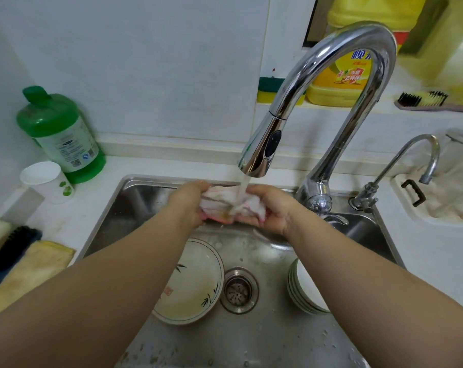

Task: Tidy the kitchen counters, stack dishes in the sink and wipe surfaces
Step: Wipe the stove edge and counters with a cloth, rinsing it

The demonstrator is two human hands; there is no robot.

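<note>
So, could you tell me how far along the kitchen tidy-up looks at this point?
Done: dishes are in the sink, a plate on the left and stacked bowls on the right. In hand: the left hand and right hand grip a cloth under the running tap. Left: wiping the counter, where a bottle, cup and brush remain.

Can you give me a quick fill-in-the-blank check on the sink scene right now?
1. Both hands, left hand and right hand, grip a ____ under the running tap.
2. The bamboo-patterned plate lies to the ____ of the drain.
3. The paper cup stands beside a ____ bottle.

Missing words: cloth; left; green
</note>
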